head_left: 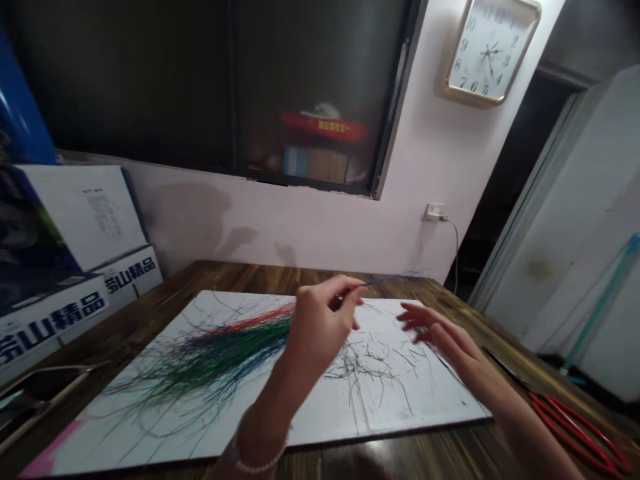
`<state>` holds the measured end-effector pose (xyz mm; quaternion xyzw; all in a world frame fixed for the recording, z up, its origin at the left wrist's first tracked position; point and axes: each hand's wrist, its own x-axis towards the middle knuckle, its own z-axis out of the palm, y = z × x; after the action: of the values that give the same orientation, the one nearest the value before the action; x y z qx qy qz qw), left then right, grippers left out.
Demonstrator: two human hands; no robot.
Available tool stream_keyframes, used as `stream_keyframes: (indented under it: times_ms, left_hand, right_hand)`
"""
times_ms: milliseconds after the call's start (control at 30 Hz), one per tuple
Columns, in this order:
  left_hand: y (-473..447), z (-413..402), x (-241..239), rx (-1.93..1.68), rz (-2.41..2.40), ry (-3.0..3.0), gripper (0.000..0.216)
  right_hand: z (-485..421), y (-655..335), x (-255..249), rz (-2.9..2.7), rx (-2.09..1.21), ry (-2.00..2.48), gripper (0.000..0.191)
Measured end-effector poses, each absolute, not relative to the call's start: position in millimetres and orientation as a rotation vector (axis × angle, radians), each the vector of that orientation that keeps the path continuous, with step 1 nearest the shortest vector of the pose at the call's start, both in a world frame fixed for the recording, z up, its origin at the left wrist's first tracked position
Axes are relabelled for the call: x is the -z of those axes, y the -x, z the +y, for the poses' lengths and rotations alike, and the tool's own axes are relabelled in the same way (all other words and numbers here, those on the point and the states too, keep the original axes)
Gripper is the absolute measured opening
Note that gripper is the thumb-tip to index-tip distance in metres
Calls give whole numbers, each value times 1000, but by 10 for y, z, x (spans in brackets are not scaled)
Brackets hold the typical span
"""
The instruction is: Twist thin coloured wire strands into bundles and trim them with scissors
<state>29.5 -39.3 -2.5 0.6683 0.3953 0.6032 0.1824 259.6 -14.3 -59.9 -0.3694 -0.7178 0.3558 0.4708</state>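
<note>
- Blue, hair-thin strand (376,282), one or several too fine to tell, juts from the pinched thumb and fingers of your left hand (323,313), seen from the head camera above a white rectangular board (415,407) with a pink corner.
- Your right hand (447,337) hangs near the board's right side, fingers spread and apart, with nothing visible between them.
- Such a fine strand could slip or spring away if your fingertips loosen; its pale far end already fades against the brown wooden table (395,463).
- Beneath and left of your left wrist, a loose, fanned bundle of green, red, blue and dark strands (235,350) covers the board; a low forearm or the beaded bracelet (260,467) could snag and scatter it.
- Short, dark, scattered bits (353,367) lie between your hands, where a dropped piece could be lost among them.
- Red-handled scissors with a dark blade (543,403) rest on the table just beside your right forearm; an outward sweep could knock them or meet the blade, whose edge cannot be judged from here.
</note>
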Motion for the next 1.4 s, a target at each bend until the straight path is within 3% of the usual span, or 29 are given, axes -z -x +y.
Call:
stream_keyframes:
  times_ms: [100, 233, 467, 667, 767, 933, 1200, 1400]
  left_hand:
    - [-371, -333, 96, -1492, 1170, -2176, 15]
    - [-383, -269, 145, -1198, 1340, -2350, 20]
    - [-328, -224, 165, -1015, 1313, -2250, 25]
    - [-228, -240, 54, -782, 1081, -1846, 29]
    - [-175, -241, -2, -792, 996, -1820, 29]
    - [-152, -206, 23, -727, 774, -1773, 30]
    - [-246, -188, 53, -715, 830, -1788, 23]
    - [-318, -178, 55, -848, 911, -1723, 19]
  right_hand:
    - [-113, -2072, 323, -1300, -1289, 530, 48]
    - [54, -1881, 195, -887, -1441, 406, 24]
    - [205, -2081, 205, -701, -1404, 362, 16]
    - [144, -2327, 147, -1105, -1253, 368, 15]
    - [129, -2437, 158, -1254, -1143, 496, 10]
    - [117, -2547, 176, -1330, -1093, 496, 18]
    - [-13, -2625, 120, -1344, -872, 577, 20]
    - [-43, -2588, 88, -1326, -764, 272, 9]
